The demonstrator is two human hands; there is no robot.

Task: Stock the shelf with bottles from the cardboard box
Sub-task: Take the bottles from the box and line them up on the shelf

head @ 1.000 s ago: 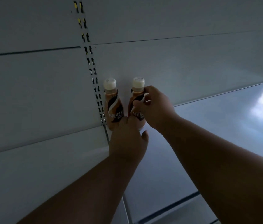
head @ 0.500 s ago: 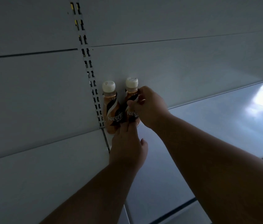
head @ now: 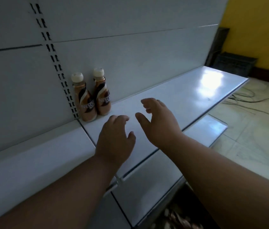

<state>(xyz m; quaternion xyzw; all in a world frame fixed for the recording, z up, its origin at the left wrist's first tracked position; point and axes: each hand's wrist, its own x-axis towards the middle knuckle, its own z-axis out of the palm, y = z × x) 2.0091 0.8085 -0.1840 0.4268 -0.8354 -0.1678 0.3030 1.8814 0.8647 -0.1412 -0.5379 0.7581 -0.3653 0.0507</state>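
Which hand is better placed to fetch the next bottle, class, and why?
Neither clearly. Left hand and right hand both hang empty over the shelf, beside the two bottles; no box shows plainly.

A single head-worn wide-angle view looks forward and steeply down from above and behind the hands, close enough that both forearms fill the lower frame. It faces the white shelf [head: 171, 100] and back panel beyond the hands, tilted, with floor [head: 254, 129] off to the right of them.
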